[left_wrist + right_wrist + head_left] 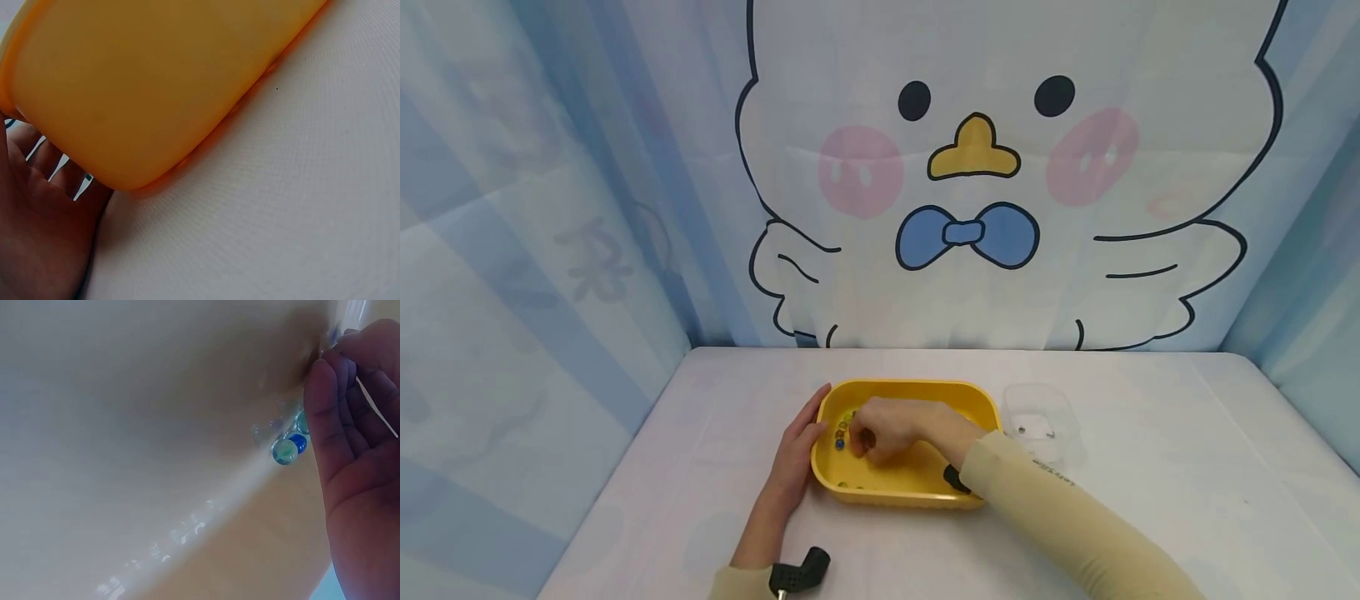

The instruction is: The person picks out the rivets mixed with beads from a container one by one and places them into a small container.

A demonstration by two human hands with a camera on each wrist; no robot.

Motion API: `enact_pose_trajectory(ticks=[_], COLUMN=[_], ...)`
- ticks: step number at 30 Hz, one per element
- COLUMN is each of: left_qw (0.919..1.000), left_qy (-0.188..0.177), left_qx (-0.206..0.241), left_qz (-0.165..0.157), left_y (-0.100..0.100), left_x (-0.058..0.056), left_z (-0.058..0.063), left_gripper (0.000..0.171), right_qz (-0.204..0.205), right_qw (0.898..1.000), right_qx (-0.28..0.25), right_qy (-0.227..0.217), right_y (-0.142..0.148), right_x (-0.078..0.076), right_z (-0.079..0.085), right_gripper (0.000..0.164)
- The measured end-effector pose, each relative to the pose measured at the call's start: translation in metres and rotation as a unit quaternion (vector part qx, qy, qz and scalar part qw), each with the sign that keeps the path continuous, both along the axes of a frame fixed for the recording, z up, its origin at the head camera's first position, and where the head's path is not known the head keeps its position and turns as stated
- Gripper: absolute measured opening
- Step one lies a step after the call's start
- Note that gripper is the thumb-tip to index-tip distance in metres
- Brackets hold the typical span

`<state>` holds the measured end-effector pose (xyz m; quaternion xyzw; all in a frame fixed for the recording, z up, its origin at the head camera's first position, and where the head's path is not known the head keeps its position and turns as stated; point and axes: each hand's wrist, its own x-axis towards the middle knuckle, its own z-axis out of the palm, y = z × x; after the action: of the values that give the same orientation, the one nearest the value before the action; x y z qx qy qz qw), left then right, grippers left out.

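A yellow tray [925, 479] with rounded corners stands on the table in the head view. My left hand [793, 458] lies along its left outer wall, fingers extended against the plastic and thumb near the rim. Inside the tray, my right hand [887, 427] has its fingers curled near the left end. In the right wrist view its thumb and fingertips come together at a small glassy marble, mostly hidden. A clear greenish marble [284, 451] and a blue marble [299, 444] lie just below those fingers. Several marbles form a short row by the tray's left end.
A clear plastic container [1041, 404] stands right of the tray, with a few small pieces visible at it. The white tablecloth [1187, 467] spreads around both. Behind the table hangs a printed curtain [970, 308], with more curtain at both sides.
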<state>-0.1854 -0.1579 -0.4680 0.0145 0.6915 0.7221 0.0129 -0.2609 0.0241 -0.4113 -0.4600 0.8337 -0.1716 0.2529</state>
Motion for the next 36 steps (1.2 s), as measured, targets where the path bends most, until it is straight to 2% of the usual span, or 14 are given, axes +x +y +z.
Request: enact_pose_trajectory(ticks=[21,29,36], left_qw=[1.0000,1.0000,1.0000], left_qy=[0.005,0.005,0.001], left_qx=[-0.004,-0.003,-0.001], left_qz=[0.003,0.002,-0.001], left_y=[-0.002,-0.002,-0.001], left_x=[-0.001,-0.002,-0.001], left_z=[0.000,0.000,0.000], left_gripper=[0.056,0.057,0.056], right_qz=[0.011,0.015,0.010], right_qw=[0.999,0.999,0.998], right_qx=[-0.033,-0.046,-0.060], right_qy=[0.018,0.009,-0.001], right_y=[0.002,0.002,0.002], right_x=[-0.004,-0.007,-0.003], right_z=[0.008,0.011,0.013], right_gripper=[0.019,0.016,0.016])
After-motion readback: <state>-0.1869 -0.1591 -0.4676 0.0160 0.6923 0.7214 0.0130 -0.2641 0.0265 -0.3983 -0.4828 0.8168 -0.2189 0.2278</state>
